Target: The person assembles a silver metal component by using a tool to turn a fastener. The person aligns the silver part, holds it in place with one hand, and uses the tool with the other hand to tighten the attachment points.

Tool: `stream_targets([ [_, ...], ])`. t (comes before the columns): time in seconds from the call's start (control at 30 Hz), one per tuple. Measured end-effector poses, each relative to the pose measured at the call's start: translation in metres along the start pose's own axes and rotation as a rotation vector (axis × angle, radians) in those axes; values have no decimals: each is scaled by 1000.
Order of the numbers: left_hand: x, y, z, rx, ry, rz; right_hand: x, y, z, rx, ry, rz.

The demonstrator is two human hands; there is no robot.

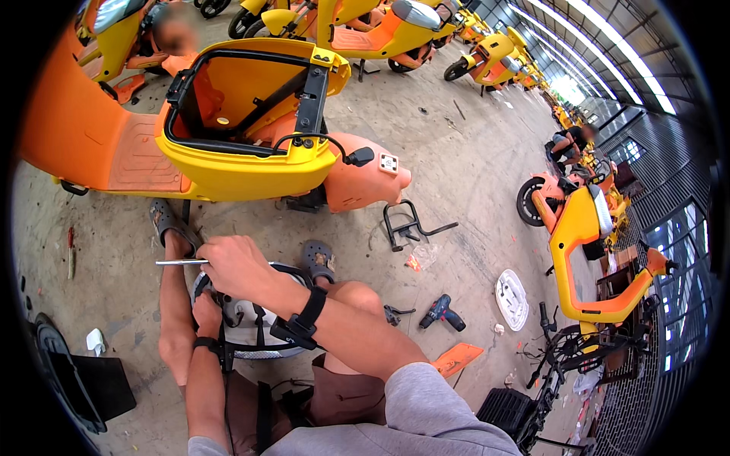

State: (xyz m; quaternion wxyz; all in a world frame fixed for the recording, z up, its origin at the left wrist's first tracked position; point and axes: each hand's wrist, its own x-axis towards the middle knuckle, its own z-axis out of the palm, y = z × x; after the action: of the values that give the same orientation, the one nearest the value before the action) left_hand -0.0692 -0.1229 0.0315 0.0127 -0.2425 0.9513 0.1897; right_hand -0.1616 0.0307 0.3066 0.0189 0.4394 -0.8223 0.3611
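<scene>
Across my lap lies an upturned scooter seat [258, 353] with a pale, ribbed underside and a dark rim. My right hand [237, 264] is closed on a slim metal rod-like tool [179, 263] above the seat's far left part. The tool's bare end points left; its other end is hidden in the fist. Just below, my left hand [206, 315] is curled at the seat's left side. Whatever its fingers grip there is hidden from view.
A yellow-orange scooter [243, 173] with an open seat compartment stands ahead. On the floor lie a black metal stand [411, 228], a cordless drill [442, 311], a brake lever [397, 315], a white cover [512, 299] and an orange panel [458, 359]. A partly assembled scooter [570, 258] stands right.
</scene>
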Motion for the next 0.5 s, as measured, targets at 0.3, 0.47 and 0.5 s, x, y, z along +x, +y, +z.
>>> stream_targets([
  [0.3, -1, 6, -2, 4, -41, -36, 0, 1, -2, -23, -31, 6],
  [0.47, 0, 0, 1, -4, -25, -43, 0, -1, 0, -3, 8, -10],
  [0.5, 1, 1, 2, 1, -26, -45, 0, 0, 0, -6, 6, -8],
])
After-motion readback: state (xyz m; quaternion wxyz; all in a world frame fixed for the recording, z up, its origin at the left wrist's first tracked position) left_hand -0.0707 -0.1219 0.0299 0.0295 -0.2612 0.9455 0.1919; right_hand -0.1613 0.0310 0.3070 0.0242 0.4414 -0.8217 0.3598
